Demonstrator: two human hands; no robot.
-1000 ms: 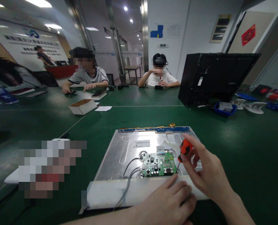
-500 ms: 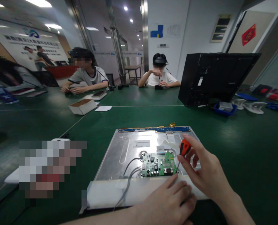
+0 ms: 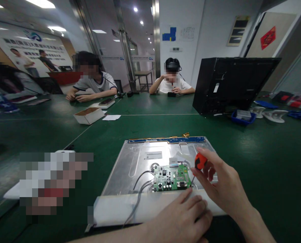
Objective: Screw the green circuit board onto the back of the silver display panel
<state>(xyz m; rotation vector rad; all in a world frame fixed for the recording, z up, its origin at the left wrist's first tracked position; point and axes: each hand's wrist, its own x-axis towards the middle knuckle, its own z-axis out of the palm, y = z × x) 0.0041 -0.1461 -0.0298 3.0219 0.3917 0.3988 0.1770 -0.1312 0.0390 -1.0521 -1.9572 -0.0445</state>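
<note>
My right hand (image 3: pixel 217 175) grips a screwdriver (image 3: pixel 200 161) by its red-orange and black handle, between thumb and fingers. The thin shaft slants down to the lower right corner of a green circuit board (image 3: pixel 167 178). Its very tip is too small to make out. My left hand (image 3: pixel 184 212) rests over the front of the panel, the index finger stretched toward that same corner and the other fingers loosely bent; I see nothing held in it. Beneath the board lies a silver metal display panel (image 3: pixel 137 158), with a whitish strip (image 3: pixel 120 207) along its near side.
Grey cables (image 3: pixel 137 202) run from the board's left side over the strip. A large black casing (image 3: pixel 236 84) stands at the back right, beside a blue tray (image 3: pixel 243 118). An open white box (image 3: pixel 89 115) sits back left. Other people are seated across the green table (image 3: pixel 145 125).
The screwdriver handle has tilted and turned in my right hand, its end now facing me more. My left hand has stayed in place.
</note>
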